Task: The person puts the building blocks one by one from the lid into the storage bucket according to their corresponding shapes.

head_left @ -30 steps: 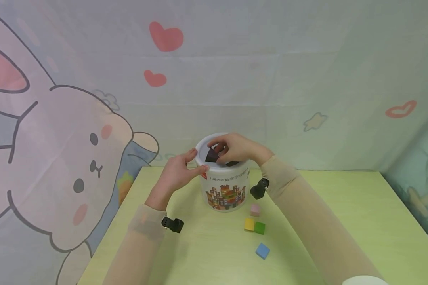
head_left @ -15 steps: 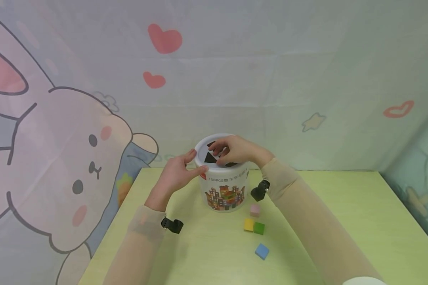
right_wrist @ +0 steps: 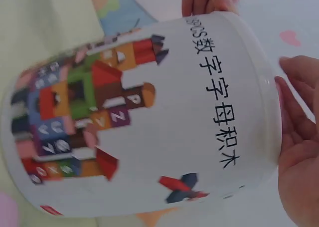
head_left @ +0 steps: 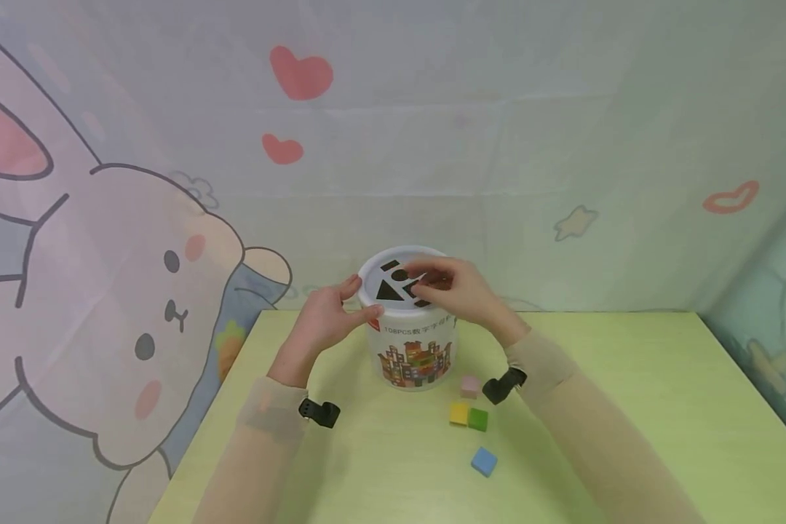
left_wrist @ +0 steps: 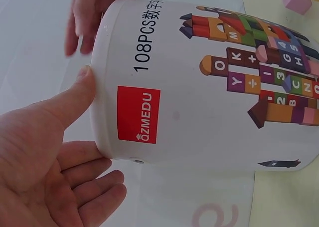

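A white plastic block bucket [head_left: 409, 335] with a printed castle of letter blocks stands upright on the table. Its pale lid [head_left: 371, 280] has dark shaped holes, among them a triangle and a circle. My left hand [head_left: 327, 316] holds the bucket at the lid's left rim, thumb and index finger against the edge; the other fingers [left_wrist: 102, 199] hang free. Over the right part of the lid is my right hand [head_left: 461, 291], fingers loosely bent with no object visible in them. It hides some of the holes. Whether its fingertips touch the lid, I cannot tell.
In front of the bucket lie small blocks: a pink one [head_left: 469, 386], a yellow one [head_left: 458, 414] beside a green one [head_left: 478, 419], and a blue one [head_left: 484, 461] nearest me. A printed cloth [head_left: 498, 145] hangs behind the yellow-green table [head_left: 596, 378].
My right hand has drawn back to the right and toward me, and its fingers have spread. More lid holes show now, including the whole triangle. The left hand stays on the rim.
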Motion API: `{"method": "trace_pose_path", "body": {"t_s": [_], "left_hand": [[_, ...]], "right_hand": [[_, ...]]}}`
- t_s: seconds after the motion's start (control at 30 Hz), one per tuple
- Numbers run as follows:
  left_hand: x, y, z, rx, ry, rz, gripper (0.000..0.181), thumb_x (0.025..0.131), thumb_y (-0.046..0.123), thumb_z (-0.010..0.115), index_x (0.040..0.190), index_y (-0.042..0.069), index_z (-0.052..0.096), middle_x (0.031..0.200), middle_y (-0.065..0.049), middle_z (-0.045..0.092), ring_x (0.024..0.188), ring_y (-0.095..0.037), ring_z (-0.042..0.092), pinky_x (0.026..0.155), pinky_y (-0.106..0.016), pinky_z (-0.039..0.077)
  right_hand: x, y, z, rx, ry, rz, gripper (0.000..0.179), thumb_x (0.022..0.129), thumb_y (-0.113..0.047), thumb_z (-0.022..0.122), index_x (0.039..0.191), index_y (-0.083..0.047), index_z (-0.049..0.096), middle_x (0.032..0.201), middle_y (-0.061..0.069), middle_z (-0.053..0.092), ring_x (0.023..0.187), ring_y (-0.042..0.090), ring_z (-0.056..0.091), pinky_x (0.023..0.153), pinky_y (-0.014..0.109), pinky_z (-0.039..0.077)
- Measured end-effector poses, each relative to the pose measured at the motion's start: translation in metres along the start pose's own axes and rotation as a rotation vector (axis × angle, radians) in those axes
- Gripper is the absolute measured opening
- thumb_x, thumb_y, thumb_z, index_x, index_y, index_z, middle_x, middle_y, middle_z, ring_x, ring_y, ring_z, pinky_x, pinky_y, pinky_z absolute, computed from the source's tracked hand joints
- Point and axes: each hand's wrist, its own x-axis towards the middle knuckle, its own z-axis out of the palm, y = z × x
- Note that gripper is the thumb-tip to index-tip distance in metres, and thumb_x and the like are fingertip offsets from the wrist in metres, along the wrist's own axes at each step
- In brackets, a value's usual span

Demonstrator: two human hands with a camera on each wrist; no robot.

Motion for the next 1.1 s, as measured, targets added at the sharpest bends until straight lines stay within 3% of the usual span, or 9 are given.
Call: {"method": "trace_pose_path", "body": {"t_s": [0.13, 0.27, 0.43, 0.67, 0.9, 1.1], "left_hand": [[0.001, 0.0, 0.001, 0.0, -0.004, -0.007, 0.087, 0.097, 0.053, 0.077, 0.164, 0.009, 0.041, 0.171, -0.006, 0.037, 0.154, -0.036, 0.039, 0.115, -0.055, 0.044], [0.002, 0.0, -0.001, 0.008, -0.001, 0.001, 0.087, 0.097, 0.053, 0.077, 0.163, 0.009, 0.042, 0.17, -0.005, 0.037, 0.152, -0.037, 0.042, 0.114, -0.055, 0.046], [0.002, -0.002, -0.003, 0.002, 0.005, -0.007, 0.088, 0.096, 0.053, 0.079, 0.163, 0.01, 0.043, 0.169, -0.002, 0.039, 0.145, -0.036, 0.052, 0.104, -0.051, 0.053], [0.001, -0.004, -0.006, -0.006, 0.023, -0.01, 0.087, 0.096, 0.053, 0.079, 0.162, 0.01, 0.044, 0.169, -0.001, 0.04, 0.138, -0.037, 0.058, 0.086, -0.044, 0.055], [0.0, -0.001, -0.006, -0.011, 0.026, -0.015, 0.087, 0.095, 0.053, 0.08, 0.162, 0.01, 0.044, 0.168, -0.001, 0.04, 0.14, -0.036, 0.057, 0.086, -0.044, 0.055], [-0.001, 0.001, -0.004, -0.012, 0.034, -0.013, 0.087, 0.095, 0.053, 0.08, 0.162, 0.011, 0.044, 0.168, -0.001, 0.041, 0.141, -0.036, 0.056, 0.087, -0.045, 0.055]], "right_hand": [[-0.031, 0.013, -0.004, 0.141, 0.177, -0.015, 0.029, 0.1, -0.005, 0.076, 0.127, 0.005, 0.074, 0.122, 0.014, 0.075, 0.105, 0.016, 0.072, 0.091, 0.027, 0.059], [-0.06, 0.033, -0.009, 0.181, 0.206, 0.006, 0.024, 0.1, -0.002, 0.074, 0.123, 0.006, 0.074, 0.119, 0.015, 0.076, 0.101, 0.013, 0.072, 0.088, 0.027, 0.06], [-0.088, 0.057, -0.019, 0.122, 0.105, 0.115, 0.026, 0.101, -0.01, 0.075, 0.126, 0.0, 0.076, 0.122, 0.016, 0.076, 0.105, 0.015, 0.073, 0.089, 0.029, 0.06], [-0.109, 0.082, -0.024, -0.044, -0.081, 0.249, 0.039, 0.099, -0.024, 0.081, 0.134, -0.009, 0.074, 0.126, 0.009, 0.075, 0.108, 0.021, 0.071, 0.092, 0.032, 0.059], [-0.126, 0.111, -0.017, -0.117, -0.206, 0.268, 0.051, 0.096, -0.026, 0.084, 0.138, -0.001, 0.07, 0.134, 0.017, 0.071, 0.113, 0.027, 0.069, 0.095, 0.038, 0.059], [-0.134, 0.123, -0.006, -0.227, -0.244, 0.256, 0.053, 0.092, -0.036, 0.086, 0.134, -0.007, 0.073, 0.125, 0.004, 0.074, 0.11, 0.022, 0.068, 0.095, 0.04, 0.058]]}}
